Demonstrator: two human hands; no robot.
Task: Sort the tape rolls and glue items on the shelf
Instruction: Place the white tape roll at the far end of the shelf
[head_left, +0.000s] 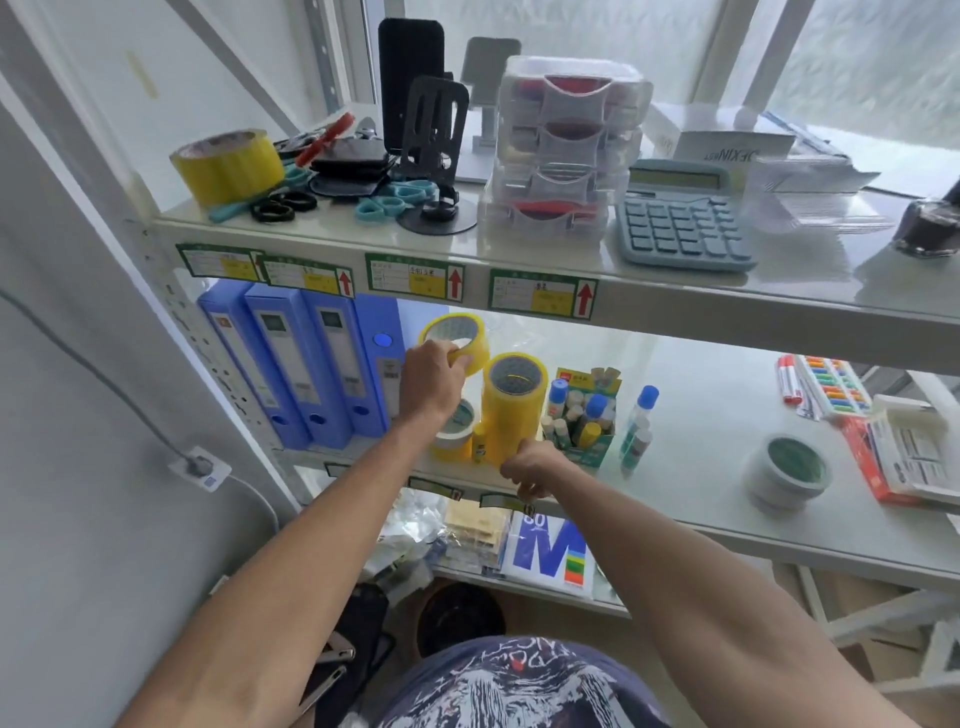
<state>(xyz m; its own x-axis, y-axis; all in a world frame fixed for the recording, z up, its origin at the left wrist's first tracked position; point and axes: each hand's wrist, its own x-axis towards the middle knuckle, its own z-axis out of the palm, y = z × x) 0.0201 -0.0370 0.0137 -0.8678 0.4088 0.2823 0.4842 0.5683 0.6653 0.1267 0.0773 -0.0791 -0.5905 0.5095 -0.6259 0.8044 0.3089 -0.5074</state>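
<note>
Two hands reach to the middle shelf (675, 364). The left hand (430, 383) grips a yellow tape roll (456, 343), lifted clear. Just right of it stands a tape stack (513, 410); the right hand (530, 467), loosely curled and empty, rests at the stack's base. Glue sticks (584, 415) sit further right.

Bright daylight through rear windows, glare on shelves, soft blur, bowed edges

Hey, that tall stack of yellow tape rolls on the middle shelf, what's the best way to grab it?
Wrap the tall yellow tape stack around its lower side wall from the front; the right hand is already at its base there. It stands upright and tall, so a low grip probably keeps the rolls from toppling.
</note>
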